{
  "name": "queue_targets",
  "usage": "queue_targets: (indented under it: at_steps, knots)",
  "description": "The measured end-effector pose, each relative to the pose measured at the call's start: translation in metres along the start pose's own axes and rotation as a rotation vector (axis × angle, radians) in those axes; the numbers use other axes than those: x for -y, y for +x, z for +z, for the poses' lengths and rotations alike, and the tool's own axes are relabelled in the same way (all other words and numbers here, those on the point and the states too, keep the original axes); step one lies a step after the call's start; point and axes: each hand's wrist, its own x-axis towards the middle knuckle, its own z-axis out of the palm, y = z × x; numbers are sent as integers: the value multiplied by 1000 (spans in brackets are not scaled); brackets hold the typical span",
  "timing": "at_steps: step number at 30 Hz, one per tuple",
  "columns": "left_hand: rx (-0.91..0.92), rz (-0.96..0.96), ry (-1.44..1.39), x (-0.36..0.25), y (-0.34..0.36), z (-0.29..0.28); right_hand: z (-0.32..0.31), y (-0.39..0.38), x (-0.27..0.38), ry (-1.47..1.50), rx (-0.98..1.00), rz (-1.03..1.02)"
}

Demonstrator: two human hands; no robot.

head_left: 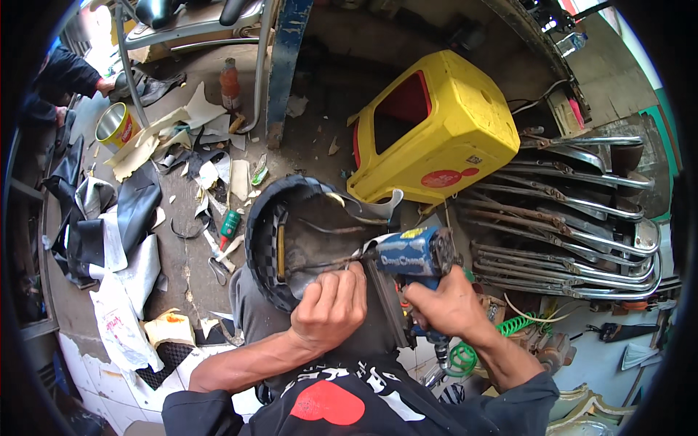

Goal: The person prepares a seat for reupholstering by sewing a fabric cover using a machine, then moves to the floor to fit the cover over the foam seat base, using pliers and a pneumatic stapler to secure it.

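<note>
A rounded, hollow-looking piece with a thick black rim [263,221] lies across my lap, checkered material lining its inner side. My left hand [331,309] is closed in a fist at its near edge and seems to pinch the cover there; the fingertips are hidden. In my right hand [451,301] is a blue air staple gun [414,254], gripped by its handle. Its nose points left, close to the knuckles of my left hand and over the piece's right side. A green coiled air hose [463,357] shows below the tool.
A yellow plastic stool [436,131] lies on its side ahead. Chrome chair frames [567,225] are stacked at right. Fabric scraps [131,225], a tin can [118,125], a green glue bottle [230,227] and an orange bottle [230,83] sit left. Another person's sleeve [69,73] shows far left.
</note>
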Motion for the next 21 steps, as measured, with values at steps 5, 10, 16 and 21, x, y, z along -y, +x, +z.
queue_targets:
  at_steps: [5, 10, 16, 21]
  knots:
    - [14, -49, -85, 1, -2, -7, -6, -23, 0, 145, 32, 6]
    - [33, -100, -149, 4, -3, -10, 1, -43, -6, 214, 16, -4]
    - [10, -84, -222, 7, -5, -15, 25, -51, -29, 506, -11, -135]
    - [-38, -94, -249, 7, -9, -13, 45, -50, -37, 640, -36, -160]
